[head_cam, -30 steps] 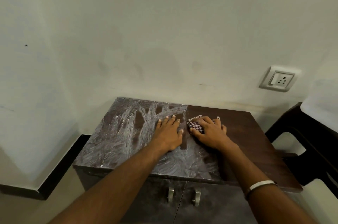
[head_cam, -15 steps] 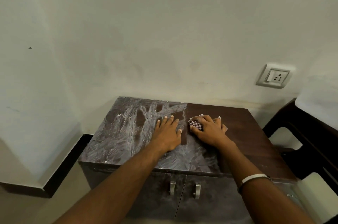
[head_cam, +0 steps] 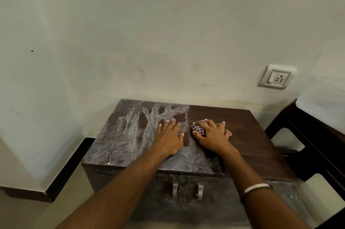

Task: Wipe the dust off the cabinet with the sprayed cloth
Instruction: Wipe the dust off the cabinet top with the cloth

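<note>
While the head camera looked down, a low dark brown cabinet (head_cam: pixel 233 129) stood against a pale wall (head_cam: pixel 168 32). Its left half was covered in smeared grey-white dust (head_cam: pixel 127 135); its right half looked clean and dark. On the dusty part lay the left hand (head_cam: pixel 169 140), palm down, its fingers (head_cam: pixel 170 126) straight and released, holding nothing. Just beside it, the right hand (head_cam: pixel 211 136) pressed down on a bunched checked cloth (head_cam: pixel 198 129) near the middle of the top, its fingers curled over the cloth and grasping it. A white bracelet (head_cam: pixel 256 187) circled the right wrist. Two metal handles (head_cam: pixel 186 190) showed on the doors below. An electric socket (head_cam: pixel 275 77) sat on the wall, and a dark chair (head_cam: pixel 321 144) stood at the right.
</note>
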